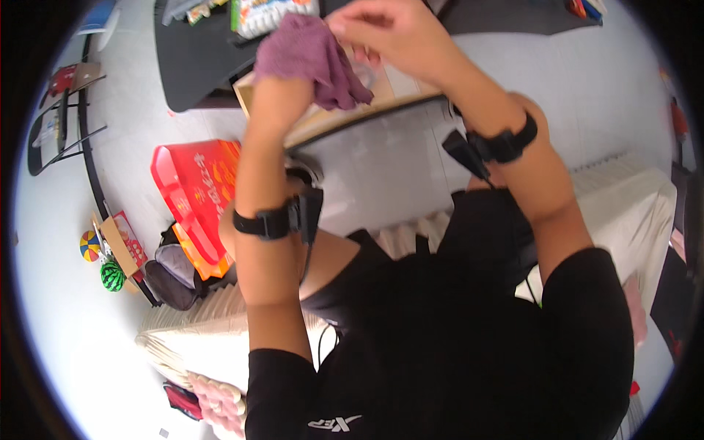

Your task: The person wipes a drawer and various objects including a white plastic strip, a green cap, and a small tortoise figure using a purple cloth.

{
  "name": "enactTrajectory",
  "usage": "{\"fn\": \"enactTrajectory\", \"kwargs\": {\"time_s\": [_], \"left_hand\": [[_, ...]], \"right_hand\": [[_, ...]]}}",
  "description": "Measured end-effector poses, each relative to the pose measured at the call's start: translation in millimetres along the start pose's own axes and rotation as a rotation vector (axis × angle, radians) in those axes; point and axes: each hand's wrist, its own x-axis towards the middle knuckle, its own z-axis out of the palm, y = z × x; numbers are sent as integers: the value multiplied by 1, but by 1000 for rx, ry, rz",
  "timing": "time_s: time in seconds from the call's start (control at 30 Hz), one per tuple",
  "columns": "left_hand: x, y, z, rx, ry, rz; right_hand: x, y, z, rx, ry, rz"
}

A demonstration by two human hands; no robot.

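Observation:
A crumpled purple cloth (304, 59) is draped over my left hand (284, 97), and its folds hide the fingers. The cloth's loose end hangs down on the right. Beside its upper right edge is my right hand (385, 37), with thumb and forefinger closed together at the fabric. Its other fingers are curled. Just below that hand, partly covered by the cloth, a clear round item (364, 73) shows on a light wooden surface (323, 121); its kind is unclear.
A black table (194, 62) spreads beyond my hands, bearing a green and white package (271, 16). At left, a red bag (194, 183) stands on the floor near a grey open bag (174, 275), a cardboard box (121, 246) and balls (112, 276). A folding chair (55, 132) is farther left.

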Motion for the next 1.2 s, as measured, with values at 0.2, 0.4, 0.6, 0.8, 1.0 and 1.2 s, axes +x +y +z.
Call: {"fn": "enactTrajectory", "kwargs": {"time_s": [0.2,0.4,0.6,0.8,1.0,1.2], "left_hand": [[-4,-15,1,-79,31,-138],[1,4,-14,-246,-4,-312],[-7,-10,-23,-160,37,-208],[-8,-9,-18,-718,207,-606],[-6,0,-15,-864,190,-696],[-3,-3,-13,-794,192,-611]], "right_hand": [[5,-4,6,557,-119,131],[12,6,22,478,-89,131],[11,-5,32,437,13,7],[15,0,22,420,-11,-3],[15,1,22,457,-39,23],[17,3,19,602,21,74]]}}
